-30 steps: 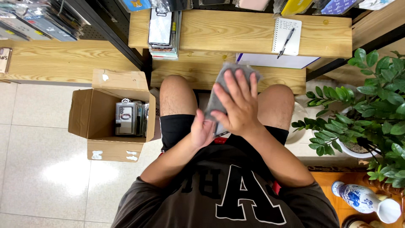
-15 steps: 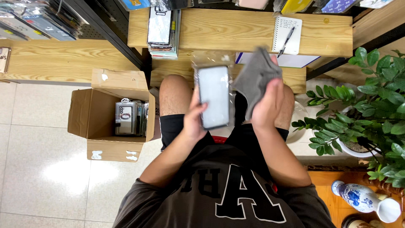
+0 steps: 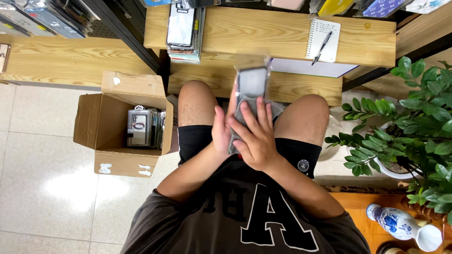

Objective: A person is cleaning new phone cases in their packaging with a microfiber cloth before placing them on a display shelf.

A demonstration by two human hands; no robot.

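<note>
Seated figure viewed from above, both forearms bent inward and meeting over the lap between the bare knees. Left hand (image 3: 221, 131) set edge-on beneath and beside a clear-packaged phone case (image 3: 252, 84), thumb up along its left side, fingers wrapped behind and closed on the package. Right hand (image 3: 256, 136) laid palm-down across the lower front of the package, fingers (image 3: 252, 115) spread and extended upward, pressing a grey cloth (image 3: 240, 117) flat against it; cloth pinned between palm and package, bunched edge showing at the right near the thigh. Package held upright, tilted slightly away from the body, top end reaching in front of the lower wooden shelf (image 3: 292, 87). Open cardboard box (image 3: 117, 127) on the tiled floor well to the left, holding similar packaged items upright. Spiral notepad (image 3: 325, 40) with a pen (image 3: 322, 47) lying on the upper shelf, stacked packages (image 3: 183, 28) further left. Potted green plant (image 3: 414, 113) at right, blue-and-white vase (image 3: 395, 223) lower right
</note>
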